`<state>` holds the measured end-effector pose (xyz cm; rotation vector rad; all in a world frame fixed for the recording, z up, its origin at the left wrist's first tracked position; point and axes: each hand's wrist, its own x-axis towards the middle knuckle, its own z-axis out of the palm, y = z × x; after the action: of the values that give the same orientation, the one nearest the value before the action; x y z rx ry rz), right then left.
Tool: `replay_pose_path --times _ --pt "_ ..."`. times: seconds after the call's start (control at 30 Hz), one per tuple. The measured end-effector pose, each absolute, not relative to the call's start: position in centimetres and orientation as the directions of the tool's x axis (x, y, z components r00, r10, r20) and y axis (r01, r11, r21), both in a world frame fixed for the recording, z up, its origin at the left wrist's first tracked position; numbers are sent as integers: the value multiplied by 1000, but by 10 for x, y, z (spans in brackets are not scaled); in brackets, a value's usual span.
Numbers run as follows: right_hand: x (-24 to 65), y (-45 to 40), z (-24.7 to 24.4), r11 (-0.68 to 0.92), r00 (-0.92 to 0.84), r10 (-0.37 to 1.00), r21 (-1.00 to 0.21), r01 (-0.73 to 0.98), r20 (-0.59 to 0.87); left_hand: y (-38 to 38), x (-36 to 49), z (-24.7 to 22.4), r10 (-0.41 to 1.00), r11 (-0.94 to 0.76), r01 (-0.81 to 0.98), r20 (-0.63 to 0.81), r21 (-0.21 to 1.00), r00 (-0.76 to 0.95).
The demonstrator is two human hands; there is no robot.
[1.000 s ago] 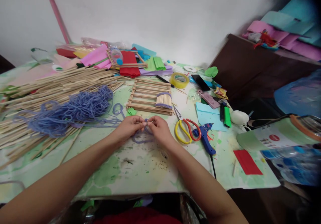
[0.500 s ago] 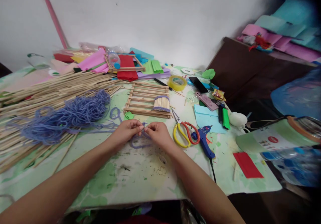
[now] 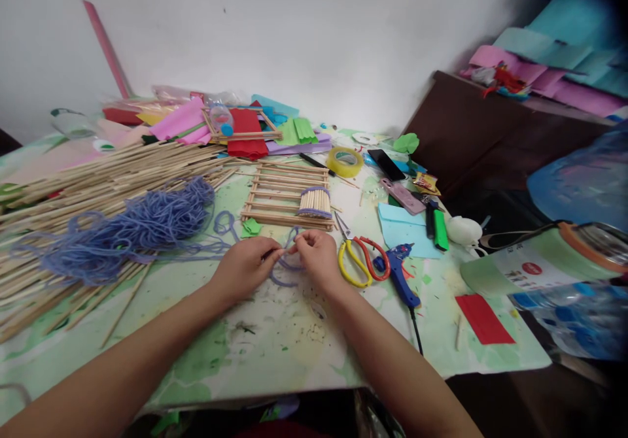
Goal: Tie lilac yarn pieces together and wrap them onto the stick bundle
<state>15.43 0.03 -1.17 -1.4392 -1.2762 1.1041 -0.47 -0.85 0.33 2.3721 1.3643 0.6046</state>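
Pinching purple yarn [image 3: 287, 263] between both hands' fingers [image 3: 279, 253].

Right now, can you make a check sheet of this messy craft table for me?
Surface: table with a green-patterned cover, stained.
Job's things: purple yarn strand pinched between both hands; big yarn pile; stick frame.
Clutter: long sticks, scissors, tape roll, coloured paper, phone.
Hands: left hand and right hand both closed on the yarn strand.
Cables: black cord from the blue glue gun.
Surroundings: white wall, dark cabinet.
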Motion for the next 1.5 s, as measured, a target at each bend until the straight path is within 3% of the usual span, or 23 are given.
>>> replay_pose_path --times 0.1,0.2,0.3,0.5,0.77,0.93,1.17,1.33,1.4,1.5 --pt "153 0 -8 -124 105 986 -989 -85 -132 -16 0 -1 794 -600 681 210 420 571" --pt "150 -2 -5 -183 79 970 -907 -380 -229 -21 5 -4 710 -686 632 144 360 689" --pt "149 -4 -3 -263 14 950 -826 -498 -311 -20 6 -3 713 -670 598 157 440 684" --pt "146 -9 -4 -288 -65 956 -877 -384 -285 -8 2 -2 885 -457 563 293 688 361" --pt "142 -11 -7 -240 -93 970 -941 -238 -224 -3 2 -15 962 -245 389 173 888 212" --pt "143 -10 -8 -236 -82 971 -950 -206 -223 -2 2 -13 961 -246 363 176 899 213" --pt "144 -8 -11 -233 -91 972 -951 -205 -219 -5 2 -1 948 -278 518 143 809 285" --pt "145 -7 -11 -225 -67 974 -958 -179 -216 -3 2 -2 919 -367 529 208 766 336" --pt "145 -7 -11 -222 -61 975 -961 -162 -215 -2 2 -5 935 -300 445 166 844 314" --pt "145 -8 -11 -205 -76 978 -970 -129 -196 -4 4 -7 962 -12 168 -34 986 269"
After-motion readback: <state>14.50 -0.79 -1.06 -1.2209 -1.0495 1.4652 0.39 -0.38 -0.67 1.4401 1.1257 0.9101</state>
